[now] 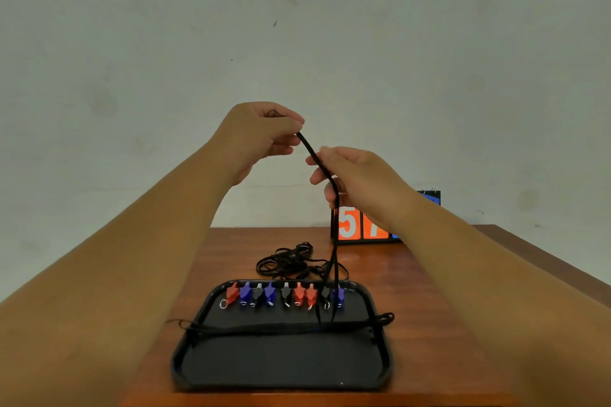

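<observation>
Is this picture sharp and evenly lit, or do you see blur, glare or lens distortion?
Head view: soft, even light, no glare; wide-angle distortion swells the forearms toward the lower corners; the black cord held by the left hand and right hand is fairly sharp; the clips in the black tray look slightly soft.

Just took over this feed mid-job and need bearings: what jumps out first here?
Raised above the table, the left-hand grip pinches the top of a black cord while the right-hand grip holds it lower; it hangs down to the black tray. Red, blue and black clips line the tray's far edge, with a cord tangle behind.
</observation>
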A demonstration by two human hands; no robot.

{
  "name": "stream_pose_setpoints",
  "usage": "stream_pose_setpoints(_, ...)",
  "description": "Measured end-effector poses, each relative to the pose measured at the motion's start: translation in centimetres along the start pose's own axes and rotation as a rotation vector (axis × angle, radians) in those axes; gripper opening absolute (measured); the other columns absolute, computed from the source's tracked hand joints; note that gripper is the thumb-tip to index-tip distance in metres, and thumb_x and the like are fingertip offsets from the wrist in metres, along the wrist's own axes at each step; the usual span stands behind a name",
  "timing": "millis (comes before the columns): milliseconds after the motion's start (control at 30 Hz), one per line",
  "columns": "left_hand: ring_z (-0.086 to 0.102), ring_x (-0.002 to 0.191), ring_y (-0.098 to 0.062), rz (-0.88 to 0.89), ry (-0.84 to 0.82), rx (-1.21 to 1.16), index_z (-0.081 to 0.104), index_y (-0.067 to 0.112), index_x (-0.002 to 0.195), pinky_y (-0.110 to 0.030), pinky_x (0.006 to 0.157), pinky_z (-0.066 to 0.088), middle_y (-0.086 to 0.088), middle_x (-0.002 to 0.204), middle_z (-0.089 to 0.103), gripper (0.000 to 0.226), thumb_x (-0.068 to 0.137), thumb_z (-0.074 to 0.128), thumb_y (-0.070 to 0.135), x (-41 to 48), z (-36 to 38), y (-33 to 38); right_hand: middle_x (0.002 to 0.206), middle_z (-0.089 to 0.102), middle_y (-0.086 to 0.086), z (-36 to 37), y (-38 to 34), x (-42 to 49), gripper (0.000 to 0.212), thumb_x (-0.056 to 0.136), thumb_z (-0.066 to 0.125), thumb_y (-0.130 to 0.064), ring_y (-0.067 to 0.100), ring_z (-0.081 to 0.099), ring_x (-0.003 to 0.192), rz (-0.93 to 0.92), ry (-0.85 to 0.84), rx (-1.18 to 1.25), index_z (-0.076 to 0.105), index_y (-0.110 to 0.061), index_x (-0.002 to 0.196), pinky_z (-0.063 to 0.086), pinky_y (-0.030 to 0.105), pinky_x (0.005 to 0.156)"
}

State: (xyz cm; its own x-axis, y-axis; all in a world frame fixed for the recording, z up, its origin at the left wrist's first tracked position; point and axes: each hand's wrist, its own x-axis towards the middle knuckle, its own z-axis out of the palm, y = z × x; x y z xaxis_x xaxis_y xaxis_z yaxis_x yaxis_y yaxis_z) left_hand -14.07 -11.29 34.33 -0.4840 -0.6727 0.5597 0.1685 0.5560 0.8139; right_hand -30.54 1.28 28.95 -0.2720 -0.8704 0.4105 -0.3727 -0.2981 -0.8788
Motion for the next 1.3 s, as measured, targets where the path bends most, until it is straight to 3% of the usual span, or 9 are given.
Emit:
stream_pose_setpoints(133,0.079,0.080,-0.015,-0.043,0.054,0.041,0.082,0.007,0.102,-0.027,0.074,0.064,-0.005,0.090,0.079,0.009,0.095,0.077,0.009,-0.2,-0.9,0.4,0.081,0.075,-0.009,0.8,-0.3,0.2,0.022,0.107,0.064,-0.035,0.013,0.058,0.060,-0.076,0.002,-0.155,0.080,-0.021,0.113,0.057,0.029,0.067)
stream_pose_setpoints(267,0.079,0.082,-0.016,-0.073,0.072,0.037,0.081,0.005,0.105,-0.030,0.078,0.066,-0.007,0.092,0.078,0.011,0.095,0.077,0.009,-0.8,-2.0,0.2,0.079,0.074,-0.006,1.5,-0.2,0.6,0.021,0.108,0.060,-0.025,0.013,0.058,0.057,-0.077,0.029,-0.144,0.081,-0.022,0.109,0.056,0.027,0.061)
stream_pose_setpoints(533,0.081,0.091,-0.019,-0.116,0.074,-0.014,0.080,0.005,0.110,-0.032,0.084,0.067,-0.011,0.099,0.080,0.016,0.096,0.080,0.013,-2.8,-3.8,-1.5,0.076,0.073,-0.007,2.2,0.6,0.6,0.023,0.109,0.059,-0.025,0.013,0.056,0.055,-0.045,-0.007,-0.177,0.082,-0.022,0.109,0.053,0.024,0.055)
stream_pose_setpoints(833,0.080,0.100,-0.017,-0.229,0.165,0.050,0.082,0.015,0.108,-0.033,0.082,0.062,-0.005,0.101,0.082,0.013,0.098,0.079,0.022,-7.5,-6.3,-8.7,0.080,0.078,-0.009,2.8,5.5,-1.9,0.018,0.109,0.063,-0.028,0.007,0.059,0.055,0.066,-0.053,-0.217,0.079,-0.028,0.117,0.052,0.019,0.056)
stream_pose_setpoints(967,0.079,0.098,-0.014,-0.276,0.196,0.173,0.082,0.022,0.105,-0.036,0.084,0.061,0.002,0.097,0.083,0.008,0.099,0.077,0.025,-9.9,-7.4,-12.0,0.090,0.081,-0.008,2.7,8.2,-3.3,0.019,0.109,0.063,-0.031,0.009,0.060,0.064,0.110,-0.067,-0.244,0.077,-0.032,0.121,0.058,0.026,0.072)
stream_pose_setpoints(1200,0.072,0.098,-0.006,-0.336,0.187,0.458,0.078,0.032,0.106,-0.032,0.088,0.057,0.013,0.101,0.078,0.008,0.102,0.071,0.033,-13.9,-8.1,-15.6,0.088,0.081,-0.011,1.7,12.4,-4.8,0.016,0.107,0.065,-0.031,0.001,0.063,0.063,0.144,-0.076,-0.359,0.077,-0.035,0.117,0.057,0.023,0.073)
stream_pose_setpoints(1300,0.064,0.096,0.001,-0.344,0.161,0.620,0.076,0.032,0.106,-0.019,0.079,0.045,0.017,0.105,0.073,0.008,0.103,0.069,0.032,-15.2,-8.5,-16.8,0.087,0.079,-0.019,1.1,13.7,-5.7,0.014,0.108,0.064,-0.034,-0.009,0.063,0.064,0.141,-0.089,-0.468,0.075,-0.042,0.109,0.048,0.020,0.074)
